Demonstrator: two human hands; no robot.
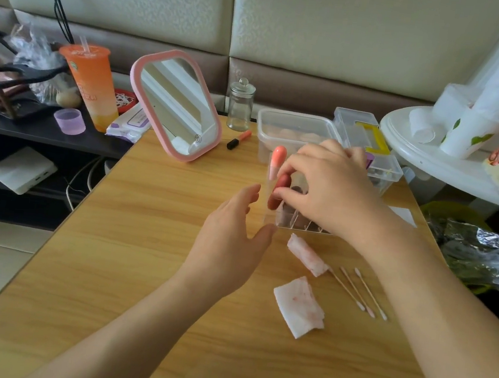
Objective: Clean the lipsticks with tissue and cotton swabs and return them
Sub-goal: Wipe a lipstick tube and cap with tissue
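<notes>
Stained tissue (299, 308), swabs (361, 292) near organizer (297, 223)

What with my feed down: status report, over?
Left hand open beside clear organizer. Right hand pinches dark red lipstick at organizer. Stained tissues, swabs nearby, nothing blocking.

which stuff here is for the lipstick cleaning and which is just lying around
For the job: red lipstick, pink lipstick, clear organizer, rolled tissue, folded tissue, cotton swabs.
Lying about: mirror, orange cup, glass jar, marker, wipes pack.
</notes>
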